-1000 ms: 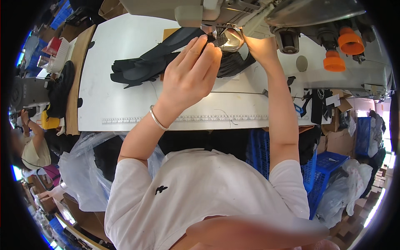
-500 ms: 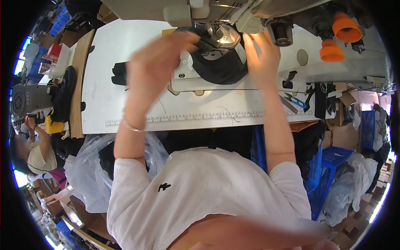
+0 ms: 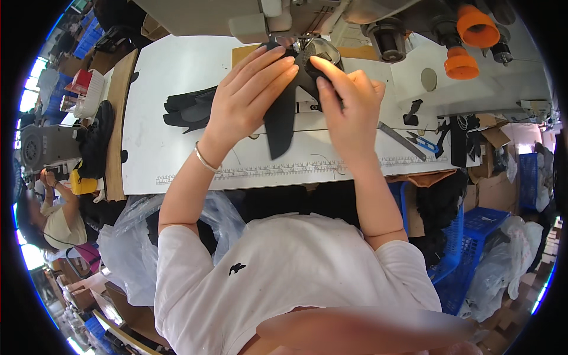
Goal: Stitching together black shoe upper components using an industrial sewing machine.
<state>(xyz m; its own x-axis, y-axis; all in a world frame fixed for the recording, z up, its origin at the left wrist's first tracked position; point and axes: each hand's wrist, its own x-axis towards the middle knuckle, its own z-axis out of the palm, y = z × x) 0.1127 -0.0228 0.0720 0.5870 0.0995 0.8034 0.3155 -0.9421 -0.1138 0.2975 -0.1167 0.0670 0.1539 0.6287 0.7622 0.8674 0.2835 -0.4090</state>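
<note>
At the sewing machine's needle area [image 3: 303, 42], a black shoe-upper-like piece of material [image 3: 281, 130] lies on the machine bed, its long end pointing toward me. My left hand [image 3: 248, 92] rests flat on its left side, fingers stretched out and close together toward the needle. On the other side, my right hand [image 3: 350, 106] pinches a dark edge of the material between thumb and forefinger, just below the needle area. My fingers hide part of the piece. Left of my left hand lies a small stack of black cut pieces [image 3: 188, 109].
A ruler strip [image 3: 236, 173] runs along the white table's front edge. Blue-handled thread snips [image 3: 423, 142] and a grey strip [image 3: 402, 141] lie at right. Orange thread-stand cones [image 3: 477, 26] hang upper right. A clear plastic bag [image 3: 127, 248] and blue crates [image 3: 467, 260] stand below.
My left hand has come down flat onto the black piece. My right hand has swung inward and pinches its edge. The piece, curved sideways before, now points toward me.
</note>
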